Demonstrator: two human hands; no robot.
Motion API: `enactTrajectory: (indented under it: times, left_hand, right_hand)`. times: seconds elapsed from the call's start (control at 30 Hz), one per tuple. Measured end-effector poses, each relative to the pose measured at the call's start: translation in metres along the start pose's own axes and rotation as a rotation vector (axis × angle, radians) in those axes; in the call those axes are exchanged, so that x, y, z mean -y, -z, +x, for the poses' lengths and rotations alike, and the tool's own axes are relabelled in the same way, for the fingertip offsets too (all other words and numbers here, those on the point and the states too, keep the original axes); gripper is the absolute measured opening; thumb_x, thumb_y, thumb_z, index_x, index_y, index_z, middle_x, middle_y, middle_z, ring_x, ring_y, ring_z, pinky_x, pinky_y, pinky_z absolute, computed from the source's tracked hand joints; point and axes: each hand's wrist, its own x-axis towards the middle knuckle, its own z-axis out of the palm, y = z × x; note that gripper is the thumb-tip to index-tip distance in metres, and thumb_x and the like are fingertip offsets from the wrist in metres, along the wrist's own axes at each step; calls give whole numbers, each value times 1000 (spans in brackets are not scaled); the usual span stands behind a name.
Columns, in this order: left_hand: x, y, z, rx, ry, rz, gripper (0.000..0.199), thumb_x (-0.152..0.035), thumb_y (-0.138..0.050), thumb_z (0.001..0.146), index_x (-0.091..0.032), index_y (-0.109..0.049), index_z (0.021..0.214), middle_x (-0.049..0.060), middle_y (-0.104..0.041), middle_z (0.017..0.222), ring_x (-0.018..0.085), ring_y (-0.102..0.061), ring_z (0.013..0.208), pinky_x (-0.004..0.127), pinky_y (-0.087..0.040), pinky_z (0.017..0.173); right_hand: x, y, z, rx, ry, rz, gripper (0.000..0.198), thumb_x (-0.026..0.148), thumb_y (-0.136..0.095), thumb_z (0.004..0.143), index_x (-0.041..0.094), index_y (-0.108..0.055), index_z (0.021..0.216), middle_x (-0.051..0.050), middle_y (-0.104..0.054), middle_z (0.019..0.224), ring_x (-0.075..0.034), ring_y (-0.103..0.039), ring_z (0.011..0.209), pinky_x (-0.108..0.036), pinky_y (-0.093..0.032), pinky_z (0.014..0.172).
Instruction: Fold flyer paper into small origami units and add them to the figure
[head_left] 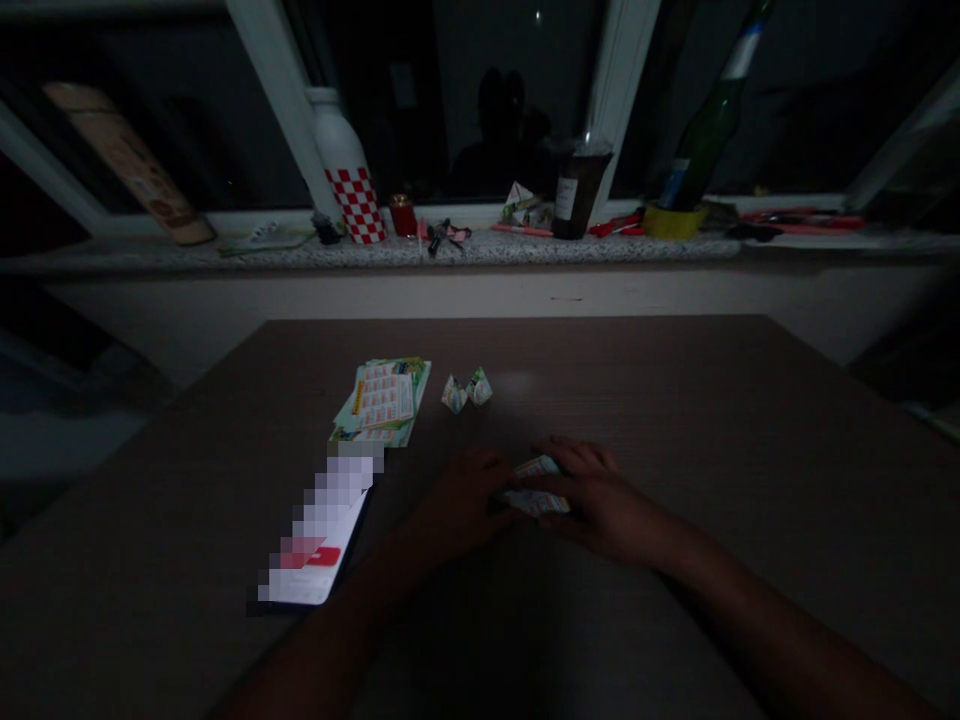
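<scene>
A small folded piece of printed paper (553, 503) lies low over the table between my two hands. My left hand (474, 497) is closed at the paper's left edge, its fingertips dark and partly hidden. From the right, my right hand (600, 497) grips the paper, with the index finger across its top and the thumb at the near edge. Beyond my hands stands a folded paper shape (478, 388) with pointed ends. To its left, several printed paper sheets (384, 398) lie in a loose stack.
A phone (322, 540) with a lit, partly blurred screen lies left of my hands on the wooden table (712, 400). Along the granite windowsill (262, 255) stand a red-checkered bottle (352, 190), a dark drink cup (576, 195) and a green glass bottle (705, 135) in yellow tape (673, 221).
</scene>
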Motion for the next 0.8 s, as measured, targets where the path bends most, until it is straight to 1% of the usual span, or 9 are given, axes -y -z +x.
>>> enactTrajectory:
  times: [0.13, 0.23, 0.33, 0.4, 0.43, 0.53, 0.6, 0.67, 0.8]
  left_hand:
    - [-1, -3, 0, -39, -44, 17, 31, -37, -69, 76, -21, -63, 101, 5, -58, 106, 23, -53, 101, 36, -43, 88]
    - [-1, -6, 2, -78, -80, 77, 20, -31, -63, 83, -21, -63, 100, 5, -60, 100, 21, -54, 96, 34, -44, 83]
    - [0, -6, 3, -134, -158, 137, 15, -25, -51, 90, -20, -63, 97, 4, -63, 92, 18, -56, 87, 32, -43, 80]
    - [0, -5, 4, -190, -209, 167, 16, -23, -49, 91, -18, -64, 91, 3, -63, 87, 17, -56, 82, 31, -43, 76]
    - [0, -4, 4, -218, -227, 179, 16, -22, -49, 91, -17, -63, 88, 3, -64, 85, 17, -55, 80, 31, -43, 75]
    - [-3, -1, 2, -295, -262, 198, 16, -21, -50, 90, -16, -63, 84, 4, -64, 82, 17, -55, 79, 31, -44, 74]
    - [-6, 0, 1, -334, -270, 203, 15, -20, -51, 89, -16, -63, 83, 4, -64, 80, 17, -55, 78, 31, -44, 74]
    - [-10, 1, -1, -379, -279, 203, 12, -19, -53, 87, -15, -63, 83, 4, -64, 80, 17, -55, 78, 32, -45, 74]
    - [-17, 3, -3, -462, -341, 202, 7, -16, -56, 83, -15, -61, 80, 4, -63, 79, 16, -54, 76, 32, -44, 73]
  right_hand:
    - [-1, -4, 0, -52, 41, -21, 38, 32, -57, 88, 35, -55, 126, -8, -49, 138, -32, -38, 128, -53, -30, 100]
    - [-3, -5, 1, -106, 59, -2, 25, 30, -52, 91, 29, -65, 113, -9, -55, 131, -31, -42, 126, -51, -34, 98]
    - [-4, -4, 3, -226, 89, -1, 18, 27, -55, 90, 25, -70, 98, -9, -56, 129, -32, -37, 130, -52, -33, 98]
    - [-4, -2, 4, -333, 130, -8, 14, 26, -59, 87, 24, -70, 95, -9, -57, 128, -33, -34, 131, -53, -33, 98]
    - [-3, -1, 4, -384, 162, -8, 13, 25, -61, 86, 23, -70, 95, -9, -59, 124, -32, -37, 130, -53, -33, 98]
    - [-3, 2, 4, -501, 282, -1, 14, 19, -63, 83, 22, -67, 96, -7, -69, 102, -26, -54, 113, -48, -37, 95]
    - [-2, 4, 3, -531, 346, -8, 15, 16, -63, 83, 20, -65, 96, -4, -71, 91, -22, -60, 99, -46, -39, 94]
    - [0, 6, 3, -552, 385, -22, 15, 14, -64, 81, 19, -65, 95, -3, -71, 87, -20, -62, 91, -45, -41, 93]
    - [5, 8, 3, -614, 449, -47, 14, 15, -67, 77, 18, -65, 91, -4, -70, 84, -20, -63, 86, -43, -44, 89]
